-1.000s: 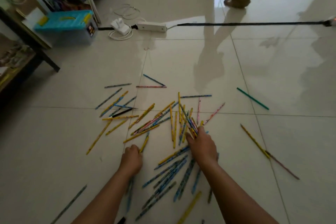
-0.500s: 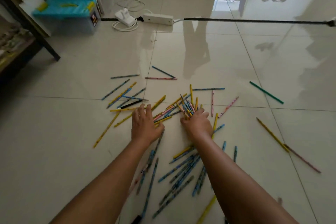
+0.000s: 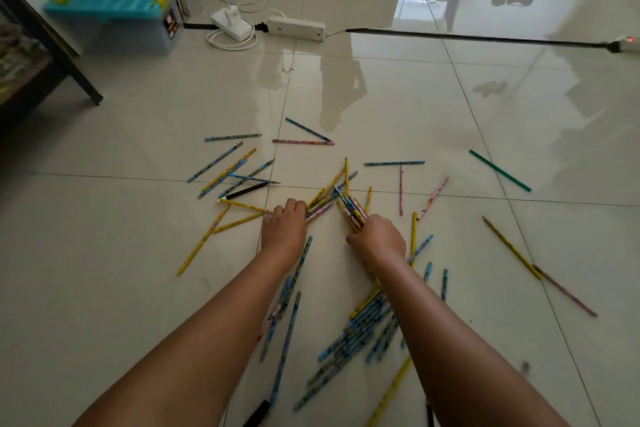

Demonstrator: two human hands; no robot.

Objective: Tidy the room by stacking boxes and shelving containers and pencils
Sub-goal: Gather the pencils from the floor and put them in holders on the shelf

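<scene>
Many pencils lie scattered on the tiled floor, yellow, blue and pink. My right hand (image 3: 377, 239) grips a bundle of pencils (image 3: 351, 210) that sticks up and away from its fingers. My left hand (image 3: 285, 224) has its fingers curled over a fan of yellow and pink pencils (image 3: 323, 201) on the floor. A heap of blue pencils (image 3: 353, 336) lies between my forearms. Single ones lie apart: a green pencil (image 3: 498, 170) at the right and a long yellow pencil (image 3: 204, 241) at the left.
A clear storage box with a blue lid (image 3: 114, 15) stands at the back left beside a dark shelf leg (image 3: 74, 74). A white power strip (image 3: 296, 28) and a black cable (image 3: 478, 38) cross the floor behind. A person's feet show at the top edge.
My left hand's fingers have curled over the pencils where they lay spread flat before. My right hand stays on its bundle, which now stands more gathered.
</scene>
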